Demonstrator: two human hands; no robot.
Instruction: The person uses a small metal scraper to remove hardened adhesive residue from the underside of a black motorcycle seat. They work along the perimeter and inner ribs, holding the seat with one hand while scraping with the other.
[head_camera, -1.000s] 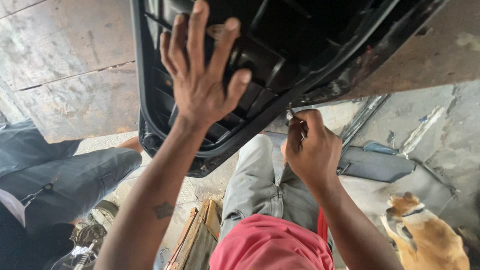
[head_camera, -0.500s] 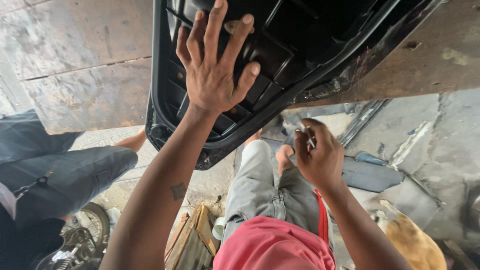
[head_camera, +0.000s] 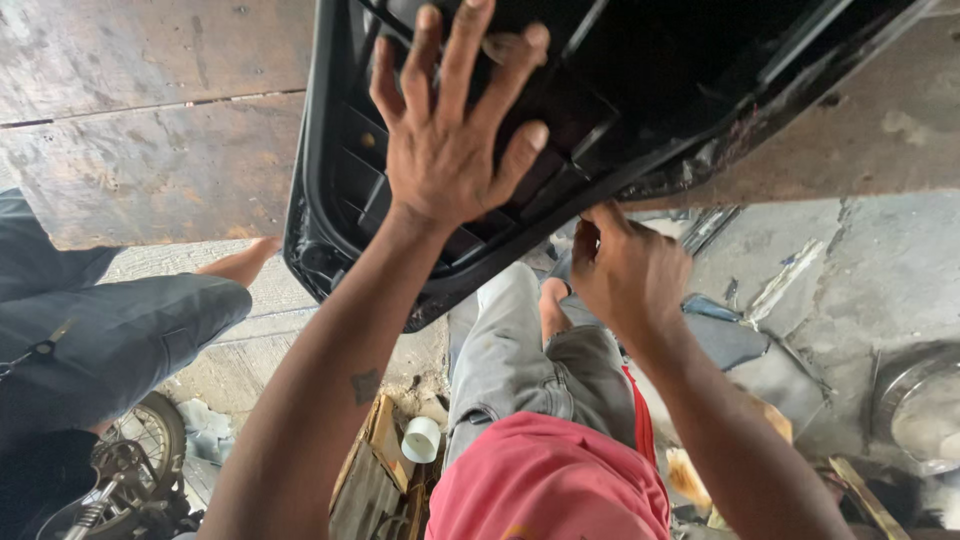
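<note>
Since 1 second ago the right hand (head_camera: 625, 270) has risen to the black plastic panel's (head_camera: 640, 90) lower edge, fingers curled, grip unclear; the left hand (head_camera: 450, 150) stays spread flat against its ribbed underside overhead, bracing it.

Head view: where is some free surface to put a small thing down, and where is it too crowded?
Bare patches: the wooden board left of the black plastic panel, and the concrete floor right of the right hand. Crowded: under the left hand, where the person's legs, a white cup and a wheel fill the ground.
</note>
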